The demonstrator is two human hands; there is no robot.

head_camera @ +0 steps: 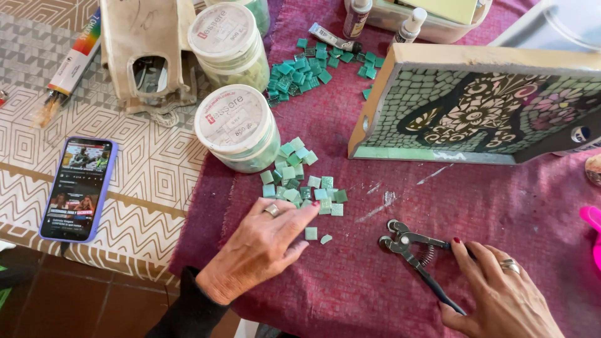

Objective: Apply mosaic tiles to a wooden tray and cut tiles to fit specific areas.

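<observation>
My left hand (260, 247), with a ring on one finger, lies on the dark red cloth (375, 288), its fingertips at the edge of a small heap of green mosaic tiles (300, 181). A single square tile (311, 233) and a small chip (326, 238) lie just right of the fingers. My right hand (501, 288) rests on the handles of a wheeled tile nipper (407, 247) lying on the cloth, jaws pointing left. A tilted mosaic tray (476, 106) with a green tiled pattern stands behind.
Two white-lidded jars (233, 122) (225, 34) of tiles stand at centre left. A second tile pile (307, 69), glue bottles (357, 15) and a tub are at the back. A phone (78, 188) lies on the patterned tablecloth at left. A pink object (591, 219) shows at right.
</observation>
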